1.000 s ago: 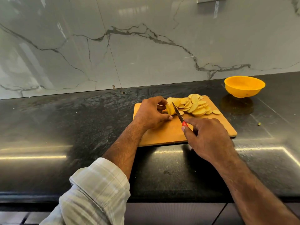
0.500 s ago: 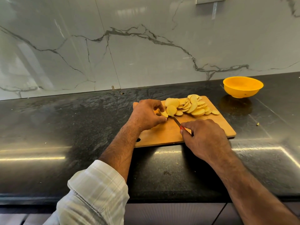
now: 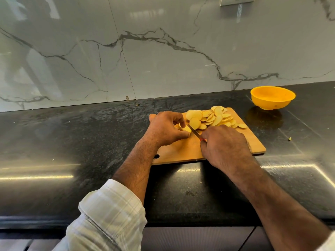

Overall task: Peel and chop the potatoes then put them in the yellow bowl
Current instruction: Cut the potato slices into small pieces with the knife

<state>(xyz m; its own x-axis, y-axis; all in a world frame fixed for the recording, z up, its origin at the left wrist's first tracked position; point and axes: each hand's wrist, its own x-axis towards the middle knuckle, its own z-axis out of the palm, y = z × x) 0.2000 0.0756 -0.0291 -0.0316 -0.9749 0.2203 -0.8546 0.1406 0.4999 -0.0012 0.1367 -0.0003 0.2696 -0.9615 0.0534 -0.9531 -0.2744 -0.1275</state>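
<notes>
One small potato end (image 3: 186,129) is left to cut, pinched in the curled fingers (image 3: 178,122) of the left hand (image 3: 165,129) on the board (image 3: 181,151). The right hand (image 3: 224,144) grips the knife (image 3: 194,132), its blade lying just beside that piece and angled toward the left fingertips. Slices (image 3: 212,118) are heaped on the board's far side, none of them yet in the bowl (image 3: 272,97), which stands apart on the worktop (image 3: 72,142) to the right. The risk, as I judge it, is the stub: so little is left to hold that it may roll or slip, bringing the blade onto a fingertip. Loose slices near the board's edge could also slide off.
</notes>
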